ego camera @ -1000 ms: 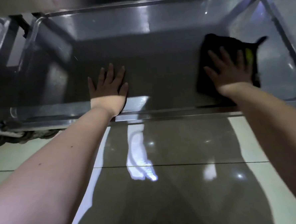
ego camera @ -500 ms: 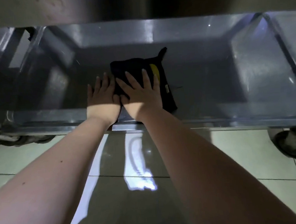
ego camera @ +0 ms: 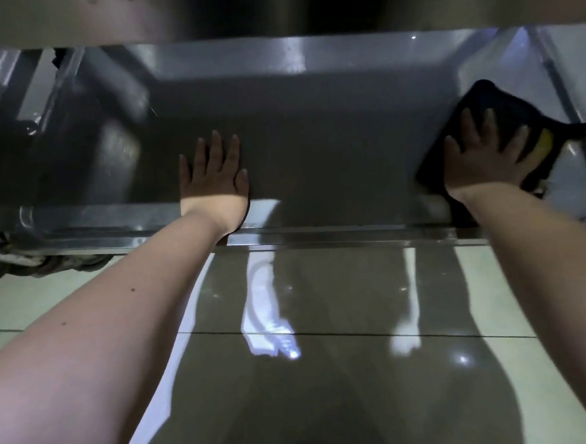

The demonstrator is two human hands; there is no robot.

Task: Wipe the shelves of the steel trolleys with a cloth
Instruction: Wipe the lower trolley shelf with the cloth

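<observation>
- Your right hand (ego camera: 483, 157) and the cloth (ego camera: 505, 119) have swept from mid-shelf, beside the left hand, out to the shelf's right end.
- Right fingers are spread flat, pressing the cloth down near the front right corner; no grip.
- Your left hand (ego camera: 213, 173) hasn't moved: flat, fingers extended, empty, on the bottom shelf (ego camera: 331, 144) by the front edge.
- Progress: a guess, this shelf is mid-wipe. Left half and back edge likely remain; other shelves can't be judged.
</observation>
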